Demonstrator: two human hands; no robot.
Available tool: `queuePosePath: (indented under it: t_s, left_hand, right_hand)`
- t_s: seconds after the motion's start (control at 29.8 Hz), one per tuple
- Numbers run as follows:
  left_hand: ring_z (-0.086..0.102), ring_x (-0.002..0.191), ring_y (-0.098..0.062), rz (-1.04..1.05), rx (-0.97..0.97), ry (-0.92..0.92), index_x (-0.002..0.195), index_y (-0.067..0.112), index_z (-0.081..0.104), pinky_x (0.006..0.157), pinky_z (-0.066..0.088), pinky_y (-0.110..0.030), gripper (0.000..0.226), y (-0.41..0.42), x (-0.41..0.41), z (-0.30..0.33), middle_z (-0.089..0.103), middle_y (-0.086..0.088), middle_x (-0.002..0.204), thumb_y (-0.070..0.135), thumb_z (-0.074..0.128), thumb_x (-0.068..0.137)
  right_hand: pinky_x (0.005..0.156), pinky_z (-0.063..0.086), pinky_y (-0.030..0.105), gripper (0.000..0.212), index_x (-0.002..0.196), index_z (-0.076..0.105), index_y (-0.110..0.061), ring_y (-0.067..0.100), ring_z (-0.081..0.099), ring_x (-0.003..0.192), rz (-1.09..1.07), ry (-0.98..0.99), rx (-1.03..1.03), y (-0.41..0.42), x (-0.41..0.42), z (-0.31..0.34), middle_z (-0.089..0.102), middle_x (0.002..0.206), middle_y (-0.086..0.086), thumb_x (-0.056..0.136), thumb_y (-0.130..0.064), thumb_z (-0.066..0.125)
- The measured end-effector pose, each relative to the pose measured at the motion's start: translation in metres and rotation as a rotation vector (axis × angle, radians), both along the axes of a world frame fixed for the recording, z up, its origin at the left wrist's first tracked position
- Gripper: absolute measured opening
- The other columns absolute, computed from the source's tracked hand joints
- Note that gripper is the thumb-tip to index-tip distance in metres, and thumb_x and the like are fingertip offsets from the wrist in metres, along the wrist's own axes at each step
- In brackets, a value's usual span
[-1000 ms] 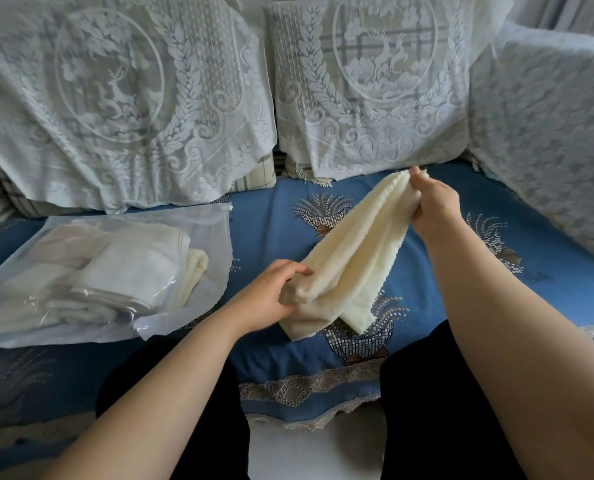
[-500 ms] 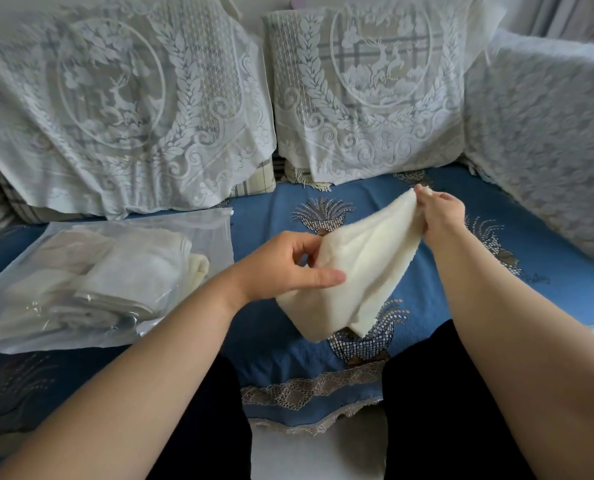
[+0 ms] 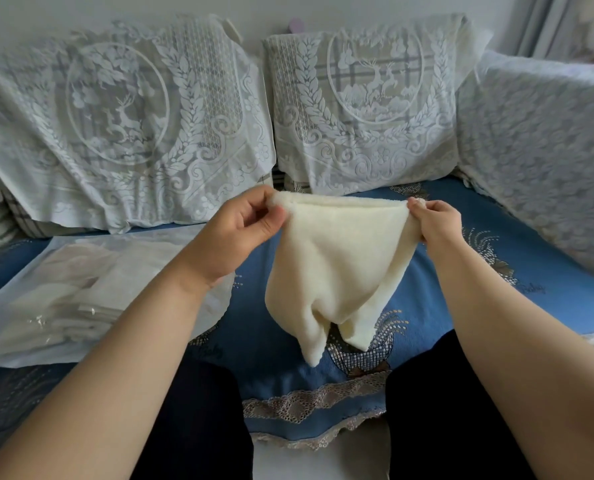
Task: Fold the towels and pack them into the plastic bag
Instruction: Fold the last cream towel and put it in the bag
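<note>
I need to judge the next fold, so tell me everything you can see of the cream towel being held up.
The cream towel looks soft and fluffy, like terry or fleece, plain with no visible pattern. It hangs in the air over the blue sofa cover, apparently doubled, with two layers showing along its stretched top edge. The left hand pinches one top corner and the right hand pinches the other. Below, it narrows and sags into two loose uneven tails. Nothing else visibly touches it.

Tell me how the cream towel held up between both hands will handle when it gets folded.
Probably floppy: the cream towel sags into a drooping point between the left hand and right hand. Likely light, since a fingertip pinch at each top corner carries it. Its fuzzy pile suggests it won't slip, though folds may spring open unless pressed flat.
</note>
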State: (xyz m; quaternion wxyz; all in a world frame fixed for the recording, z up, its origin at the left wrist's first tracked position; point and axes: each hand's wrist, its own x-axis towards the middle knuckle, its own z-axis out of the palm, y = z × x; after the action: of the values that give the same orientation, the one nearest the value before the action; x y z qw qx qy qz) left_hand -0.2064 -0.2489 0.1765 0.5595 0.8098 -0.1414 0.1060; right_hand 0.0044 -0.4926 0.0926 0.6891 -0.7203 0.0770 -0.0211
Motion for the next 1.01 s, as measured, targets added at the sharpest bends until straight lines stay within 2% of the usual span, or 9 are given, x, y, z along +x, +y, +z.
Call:
queuePosePath:
  t_s: [0.13, 0.23, 0.34, 0.47, 0.57, 0.7, 0.77, 0.87, 1.01]
  left_hand:
    - [0.058, 0.072, -0.003, -0.096, 0.198, 0.133, 0.08, 0.018, 0.064, 0.071, 0.047, -0.016, 0.012, 0.01, -0.006, 0.019, 0.063, 0.012, 0.072, 0.021, 0.06, 0.091]
    - [0.058, 0.072, -0.008, 0.134, 0.47, 0.121, 0.085, 0.022, 0.063, 0.071, 0.048, -0.026, 0.011, 0.027, -0.001, 0.024, 0.065, 0.009, 0.074, 0.022, 0.056, 0.094]
    - [0.051, 0.069, -0.017, 0.335, 0.808, 0.233, 0.072, 0.025, 0.052, 0.064, 0.038, -0.033, 0.028, 0.041, 0.005, 0.013, 0.055, 0.003, 0.069, 0.029, 0.045, 0.099]
    - [0.047, 0.067, -0.015, 0.334, 0.774, 0.274, 0.063, 0.008, 0.047, 0.067, 0.036, -0.03, 0.053, 0.04, 0.005, -0.003, 0.048, 0.002, 0.072, 0.055, 0.05, 0.086]
    - [0.052, 0.096, -0.009, 0.435, 0.784, 0.185, 0.06, 0.009, 0.059, 0.084, 0.04, -0.029, 0.049, 0.048, 0.006, -0.003, 0.058, 0.01, 0.101, 0.055, 0.068, 0.075]
    - [0.057, 0.066, -0.025, 0.706, 1.081, 0.042, 0.069, 0.008, 0.066, 0.056, 0.041, -0.034, 0.051, 0.048, 0.004, 0.004, 0.064, -0.009, 0.07, 0.054, 0.055, 0.087]
    - [0.054, 0.065, -0.029, 0.811, 1.008, -0.26, 0.075, 0.007, 0.072, 0.055, 0.038, -0.034, 0.037, 0.05, 0.004, 0.007, 0.064, -0.009, 0.068, 0.036, 0.056, 0.092]
    - [0.059, 0.082, -0.028, 0.859, 0.743, -0.595, 0.087, 0.005, 0.074, 0.074, 0.045, -0.034, 0.015, 0.05, 0.006, 0.016, 0.071, -0.01, 0.086, 0.017, 0.064, 0.087]
    - [0.061, 0.081, 0.006, 0.689, 0.045, -0.361, 0.087, 0.02, 0.074, 0.081, 0.045, -0.011, 0.01, 0.041, 0.0, 0.036, 0.071, 0.013, 0.087, 0.012, 0.068, 0.086]
  right_hand:
    - [0.057, 0.042, 0.021, 0.021, 0.077, 0.059, -0.018, 0.008, 0.046, 0.061, -0.006, -0.041, 0.051, 0.001, -0.01, 0.005, 0.053, 0.07, -0.006, 0.086, -0.035, 0.066]
    - [0.047, 0.039, 0.014, 0.022, 0.079, 0.06, -0.018, 0.005, 0.042, 0.054, -0.034, -0.12, 0.125, -0.003, -0.018, 0.015, 0.049, 0.064, -0.008, 0.088, -0.037, 0.063]
    - [0.053, 0.042, 0.017, 0.021, 0.077, 0.06, -0.02, 0.004, 0.046, 0.057, -0.049, -0.172, 0.21, -0.005, -0.025, 0.022, 0.052, 0.066, -0.009, 0.088, -0.038, 0.064]
    - [0.06, 0.044, 0.022, 0.02, 0.073, 0.061, -0.023, 0.005, 0.048, 0.061, -0.061, -0.222, 0.192, -0.012, -0.031, 0.022, 0.056, 0.068, -0.008, 0.087, -0.036, 0.065]
    - [0.063, 0.042, 0.028, 0.022, 0.07, 0.058, -0.022, 0.007, 0.045, 0.06, -0.082, -0.284, 0.107, -0.019, -0.039, 0.028, 0.053, 0.066, -0.007, 0.087, -0.035, 0.066]
    - [0.059, 0.039, 0.027, 0.028, 0.065, 0.051, -0.021, 0.007, 0.04, 0.056, -0.129, -0.377, 0.004, -0.023, -0.051, 0.044, 0.047, 0.062, -0.007, 0.087, -0.032, 0.066]
    - [0.056, 0.04, 0.029, 0.029, 0.064, 0.052, -0.022, 0.009, 0.04, 0.054, -0.128, -0.356, 0.117, -0.025, -0.055, 0.055, 0.047, 0.06, -0.006, 0.086, -0.033, 0.067]
    - [0.051, 0.046, 0.024, 0.022, 0.068, 0.059, -0.021, 0.005, 0.045, 0.05, -0.072, -0.351, 0.24, -0.03, -0.059, 0.074, 0.05, 0.057, -0.01, 0.087, -0.029, 0.067]
    - [0.053, 0.048, 0.023, 0.017, 0.074, 0.064, -0.019, 0.004, 0.046, 0.047, 0.002, -0.361, 0.284, -0.039, -0.063, 0.091, 0.051, 0.058, -0.007, 0.089, -0.025, 0.065]
